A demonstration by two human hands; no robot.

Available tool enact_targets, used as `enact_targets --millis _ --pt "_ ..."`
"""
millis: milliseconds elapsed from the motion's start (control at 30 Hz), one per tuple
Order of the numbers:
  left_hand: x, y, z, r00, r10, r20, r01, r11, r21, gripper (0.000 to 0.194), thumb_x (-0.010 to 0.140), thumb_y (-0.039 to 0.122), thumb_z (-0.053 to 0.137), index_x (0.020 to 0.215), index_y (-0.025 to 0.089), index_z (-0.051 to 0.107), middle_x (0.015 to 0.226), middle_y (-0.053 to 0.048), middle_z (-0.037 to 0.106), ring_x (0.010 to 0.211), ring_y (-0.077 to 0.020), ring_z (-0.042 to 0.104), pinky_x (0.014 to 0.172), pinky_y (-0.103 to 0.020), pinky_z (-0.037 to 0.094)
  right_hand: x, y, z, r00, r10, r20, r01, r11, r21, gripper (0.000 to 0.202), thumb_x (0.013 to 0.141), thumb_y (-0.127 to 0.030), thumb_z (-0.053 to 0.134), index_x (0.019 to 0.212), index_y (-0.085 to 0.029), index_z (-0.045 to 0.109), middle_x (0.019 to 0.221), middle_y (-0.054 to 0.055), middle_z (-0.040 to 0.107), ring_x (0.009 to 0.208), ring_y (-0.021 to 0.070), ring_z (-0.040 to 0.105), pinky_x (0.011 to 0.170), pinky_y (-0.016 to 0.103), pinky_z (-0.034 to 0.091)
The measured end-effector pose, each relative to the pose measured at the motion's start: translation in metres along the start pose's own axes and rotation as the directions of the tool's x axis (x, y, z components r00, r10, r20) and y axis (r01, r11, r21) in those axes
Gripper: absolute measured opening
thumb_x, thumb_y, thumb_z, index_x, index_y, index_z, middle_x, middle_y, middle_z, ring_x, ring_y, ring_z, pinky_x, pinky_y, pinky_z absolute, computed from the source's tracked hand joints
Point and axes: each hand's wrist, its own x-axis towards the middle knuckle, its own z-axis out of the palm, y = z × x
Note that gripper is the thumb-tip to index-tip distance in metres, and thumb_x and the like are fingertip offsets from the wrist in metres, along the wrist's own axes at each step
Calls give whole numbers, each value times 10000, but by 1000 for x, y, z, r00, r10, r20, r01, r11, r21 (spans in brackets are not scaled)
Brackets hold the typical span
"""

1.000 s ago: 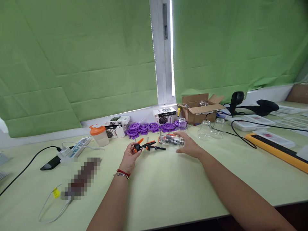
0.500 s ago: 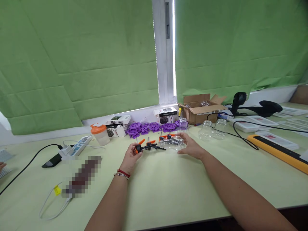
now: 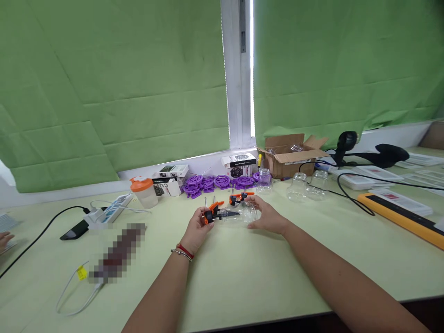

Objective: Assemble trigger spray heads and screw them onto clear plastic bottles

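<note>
My left hand (image 3: pixel 199 227) is closed on the orange and black end of a black tool (image 3: pixel 211 216). The tool's dark shaft points right and reaches through the neck of a clear bottle (image 3: pixel 245 213) lying on its side. Around the wide end of that bottle curve the fingers of my right hand (image 3: pixel 265 216). Just behind, on the table, lie more orange and black tools (image 3: pixel 240 198). Purple ring-shaped parts (image 3: pixel 222 181) are lined up farther back.
Clear jars (image 3: pixel 297 187) and an open cardboard box (image 3: pixel 293 159) stand right of centre. An orange-lidded cup (image 3: pixel 144 192), power strip (image 3: pixel 120 207) and cables are left. A yellow-black bar (image 3: pixel 398 217) lies right. Another person's hand (image 3: pixel 4 240) shows at the left edge.
My left hand has moved right with the tool, whose shaft now sits inside the bottle's neck. My right hand has shifted slightly left with the bottle.
</note>
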Motion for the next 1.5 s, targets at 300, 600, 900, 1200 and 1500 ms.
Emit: enact_targets --millis 300,600,900,1200,1500 --pt "-2 5 12 999 -16 37 16 1000 16 423 645 224 698 1005 211 476 1011 -43 576 834 -133 537 732 -238 411 2 -2 10 999 -36 -10 36 999 -5 790 472 -284 807 1184 -254 466 1189 48 508 1060 231 494 933 400 404" --pt "-2 -2 13 998 -14 58 13 1000 15 433 653 215 675 1032 215 466 1011 -44 578 841 -135 533 722 -234 404 1 -4 13 1000 -29 -3 29 999 -27 784 482 -271 798 1194 -258 471 1208 52 493 1033 228 498 926 405 412" --pt "-3 3 15 998 -25 64 24 1000 13 420 654 195 664 1026 216 470 1004 -44 591 835 -133 537 727 -236 412 -1 -7 15 1000 -6 4 6 1000 -27 778 482 -283 793 1189 -265 468 1218 49 482 1006 218 501 885 378 437" --pt "-2 0 12 998 -18 53 16 999 43 407 650 200 661 1021 218 495 987 -38 592 823 -138 544 729 -238 420 -3 -4 16 999 30 18 -29 999 -20 819 502 -344 790 1246 -294 450 1232 47 468 933 204 496 736 331 485" --pt "-1 -3 11 998 -18 58 16 999 39 412 650 202 668 1025 215 496 985 -30 592 834 -139 545 748 -242 416 0 -1 14 999 -28 30 27 999 44 826 552 -397 778 1294 -274 435 1224 61 509 933 194 507 840 374 452"
